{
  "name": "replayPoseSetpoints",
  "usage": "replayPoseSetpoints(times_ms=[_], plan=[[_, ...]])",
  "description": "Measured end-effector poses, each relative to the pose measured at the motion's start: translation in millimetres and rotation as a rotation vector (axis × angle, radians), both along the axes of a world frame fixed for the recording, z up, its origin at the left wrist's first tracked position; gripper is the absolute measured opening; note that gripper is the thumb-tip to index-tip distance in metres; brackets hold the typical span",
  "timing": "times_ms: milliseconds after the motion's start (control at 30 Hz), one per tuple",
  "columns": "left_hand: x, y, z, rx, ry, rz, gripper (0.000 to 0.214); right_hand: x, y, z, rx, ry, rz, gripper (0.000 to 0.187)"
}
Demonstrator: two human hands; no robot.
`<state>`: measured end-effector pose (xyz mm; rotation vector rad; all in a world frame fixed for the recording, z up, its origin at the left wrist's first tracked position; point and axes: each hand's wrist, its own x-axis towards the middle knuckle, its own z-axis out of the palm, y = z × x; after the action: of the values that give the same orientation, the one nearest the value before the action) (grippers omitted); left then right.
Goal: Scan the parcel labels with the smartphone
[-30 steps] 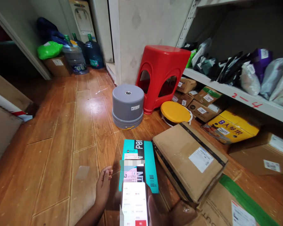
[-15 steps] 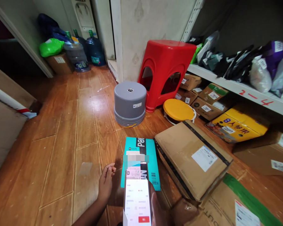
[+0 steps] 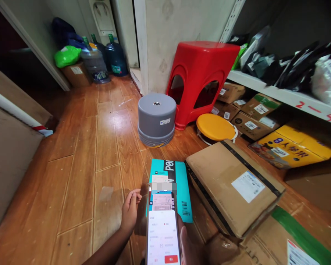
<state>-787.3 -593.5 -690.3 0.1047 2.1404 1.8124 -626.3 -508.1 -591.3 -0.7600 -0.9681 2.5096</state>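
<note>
A smartphone (image 3: pixel 163 235) is held upright in my right hand (image 3: pixel 183 239), whose thumb shows along its right edge. The lower part of its screen is white with a red button, and the upper part shows a camera picture of a parcel label. Behind it lies a flat teal parcel (image 3: pixel 183 184) with a black stripe and a barcode, partly covered by the phone. My left hand (image 3: pixel 130 209) hangs left of the phone, apart from it, with its fingers curled in and nothing visible in them.
Right of the teal parcel sits a cardboard box (image 3: pixel 217 180) with black tape. Beyond are a grey round stool (image 3: pixel 156 121), a red plastic stool (image 3: pixel 204 55) and a yellow round seat (image 3: pixel 216 127). A shelf (image 3: pixel 289 94) with bagged parcels runs along the right. Water bottles (image 3: pixel 117 59) stand far left.
The view has turned slightly left, so everything sits a little further right. On the phone screen, the camera picture of the label has shifted. Both hands keep much the same pose.
</note>
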Motion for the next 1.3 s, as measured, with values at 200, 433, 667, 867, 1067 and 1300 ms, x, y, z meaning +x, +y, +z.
replayPoseSetpoints(times_ms=[200, 433, 667, 867, 1067, 1300], plan=[[1.2, 0.4, 7.2, 0.001, 0.001, 0.003, 0.055, 4.3, 3.5, 6.3, -0.055, 0.01, 0.026, 0.039], [0.7, 1.4, 5.8, -0.002, 0.025, 0.005, 0.053, 4.8, 6.2, 10.3, -0.079, 0.005, 0.027, 0.037], [0.4, 1.1, -0.7, 0.016, 0.016, -0.001, 0.054, 4.4, 7.0, 14.0, -0.083, -0.001, 0.018, 0.035], [1.7, 2.1, 0.1, 0.021, 0.017, 0.026, 0.059, 7.2, 7.8, 12.9, -0.082, -0.02, 0.005, 0.036], [3.5, 4.9, 3.9, 0.057, -0.039, 0.043, 0.061, 13.9, 5.6, 10.7, -0.105, -0.041, -0.004, 0.062], [7.3, 7.5, 5.0, 0.062, -0.027, 0.025, 0.057, 13.3, 2.0, 18.0, -0.184, -0.086, 0.036, 0.09]])
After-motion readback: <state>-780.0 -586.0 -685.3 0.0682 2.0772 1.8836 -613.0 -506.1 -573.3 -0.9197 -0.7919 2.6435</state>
